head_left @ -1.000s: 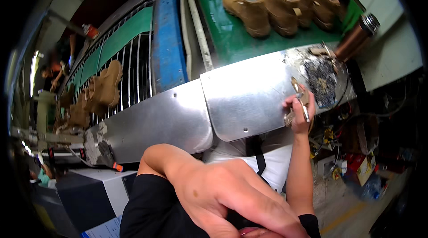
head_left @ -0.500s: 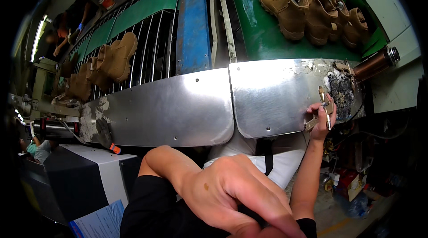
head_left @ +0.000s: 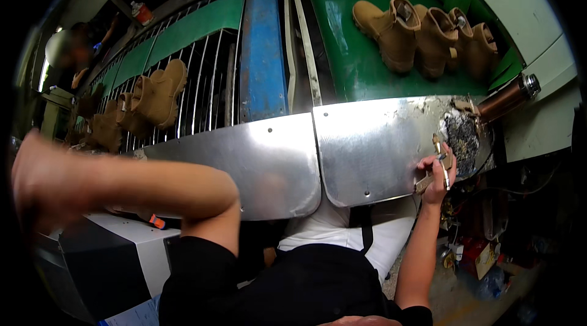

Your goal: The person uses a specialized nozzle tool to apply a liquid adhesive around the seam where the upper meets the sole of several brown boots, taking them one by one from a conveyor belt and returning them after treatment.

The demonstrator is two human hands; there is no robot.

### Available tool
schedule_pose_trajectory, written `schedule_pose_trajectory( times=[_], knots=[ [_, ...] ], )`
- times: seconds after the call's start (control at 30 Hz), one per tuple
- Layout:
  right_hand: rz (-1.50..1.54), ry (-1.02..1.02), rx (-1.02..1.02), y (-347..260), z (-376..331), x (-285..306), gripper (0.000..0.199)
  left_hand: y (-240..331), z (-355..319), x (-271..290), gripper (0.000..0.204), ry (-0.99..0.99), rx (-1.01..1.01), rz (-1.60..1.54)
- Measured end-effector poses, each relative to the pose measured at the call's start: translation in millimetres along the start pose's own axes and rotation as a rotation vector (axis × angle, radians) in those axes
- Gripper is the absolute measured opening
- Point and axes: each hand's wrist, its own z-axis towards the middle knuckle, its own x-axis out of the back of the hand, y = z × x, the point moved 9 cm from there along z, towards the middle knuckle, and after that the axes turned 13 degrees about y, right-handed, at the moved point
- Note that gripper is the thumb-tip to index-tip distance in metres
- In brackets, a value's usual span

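Note:
My right hand [head_left: 435, 185] is wrapped round a small brass-coloured spray gun [head_left: 436, 144] over the right end of the metal worktop [head_left: 367, 149]. Beside it is a dark, crusted patch [head_left: 466, 142]. My left hand [head_left: 46, 176] is far out at the left edge, smeared by motion, so its fingers cannot be read. The left forearm crosses in front of the left metal plate [head_left: 287, 155]. Under that arm an orange-ended tool [head_left: 157, 222] shows only in part.
Tan boots [head_left: 160, 97] stand on a wire rack at the left, and several more [head_left: 397, 39] on a green belt [head_left: 342, 69] at the right. A copper-coloured flask [head_left: 507, 98] leans at the right end. Another person's arm [head_left: 79, 76] shows at far left.
My left hand has swung from in front of my chest out to the far left. The right hand keeps its grip on the spray gun. The whole view has shifted slightly.

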Motion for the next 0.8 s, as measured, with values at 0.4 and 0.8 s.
schedule_pose_trajectory(
  times=[0.4,0.8],
  knots=[
    [-0.072,0.022,0.045,-5,2,-1,0.051,-11,-254,362,0.064,0.167,0.864,2.523],
    [-0.059,0.047,0.087,-4,-2,0,0.053,57,-328,182,0.064,0.031,1.039,2.681]
  ],
)
